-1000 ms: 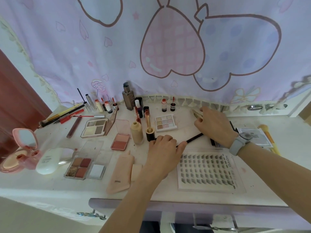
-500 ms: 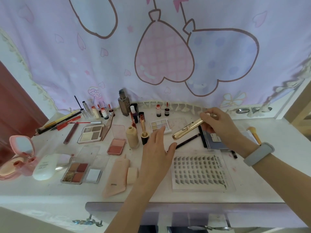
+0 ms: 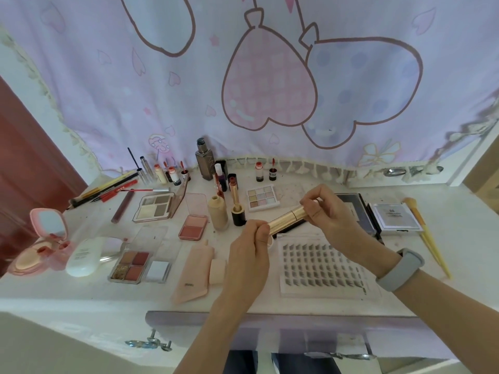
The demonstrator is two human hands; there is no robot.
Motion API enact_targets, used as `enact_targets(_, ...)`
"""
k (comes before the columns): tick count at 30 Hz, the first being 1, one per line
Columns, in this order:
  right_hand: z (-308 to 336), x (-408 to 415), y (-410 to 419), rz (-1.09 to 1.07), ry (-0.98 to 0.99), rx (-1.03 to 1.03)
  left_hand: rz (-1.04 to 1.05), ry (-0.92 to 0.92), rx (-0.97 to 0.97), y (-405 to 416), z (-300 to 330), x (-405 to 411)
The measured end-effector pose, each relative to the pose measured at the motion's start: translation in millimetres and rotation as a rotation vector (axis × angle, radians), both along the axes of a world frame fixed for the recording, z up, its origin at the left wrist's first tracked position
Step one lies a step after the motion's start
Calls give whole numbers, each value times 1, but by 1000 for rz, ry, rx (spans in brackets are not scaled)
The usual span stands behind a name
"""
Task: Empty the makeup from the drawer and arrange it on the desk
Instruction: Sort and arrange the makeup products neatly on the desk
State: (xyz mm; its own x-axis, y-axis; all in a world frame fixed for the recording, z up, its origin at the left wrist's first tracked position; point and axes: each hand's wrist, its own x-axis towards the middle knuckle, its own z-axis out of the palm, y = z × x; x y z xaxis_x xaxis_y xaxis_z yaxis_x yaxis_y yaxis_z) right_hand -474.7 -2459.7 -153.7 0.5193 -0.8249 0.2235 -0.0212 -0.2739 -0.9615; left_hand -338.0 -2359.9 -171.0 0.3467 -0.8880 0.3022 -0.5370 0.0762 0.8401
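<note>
At frame centre you grip the gold tube point(image 3: 290, 219) with both hands, left hand point(image 3: 249, 255) and right hand point(image 3: 333, 214) clamped on opposite ends.

Home bedroom vanity: white surface point(image 3: 445, 211) crowded with makeup palettes point(image 3: 155, 209), pink compact mirror point(image 3: 48, 225), cartoon balloon curtain point(image 3: 270, 76) at far side.

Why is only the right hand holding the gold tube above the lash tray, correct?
Not quite: the head view shows both hands on the gold tube. The left hand grips its near end, the right hand its far end, above the lash tray.
</note>
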Motion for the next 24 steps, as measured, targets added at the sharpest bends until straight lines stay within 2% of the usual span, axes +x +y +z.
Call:
enact_targets(2,4,-3,-2,97,59,-77,23,32,15,1,2,2)
enact_targets(4,10,-7,-6,142,98,-4,21,-17,23,1,3,6)
enact_targets(6,13,-5,-7,124,171,57,14,-76,23,0,2,7)
enact_targets(8,11,0,-7,63,234,31,6,-119,26,0,0,7)
enact_targets(11,2,2,-7,-17,184,-85,4,-99,48,-1,0,7)
enact_targets(14,0,-8,-9,94,143,-180,12,-112,62,-2,3,11)
enact_targets(18,3,-15,-14,190,202,-162,14,-149,91,-2,3,14)
enact_targets(22,8,-9,-15,126,402,-77,-11,-179,95,-1,7,12)
enact_targets(24,7,-9,-14,89,371,-123,-17,-202,110,-2,7,12)
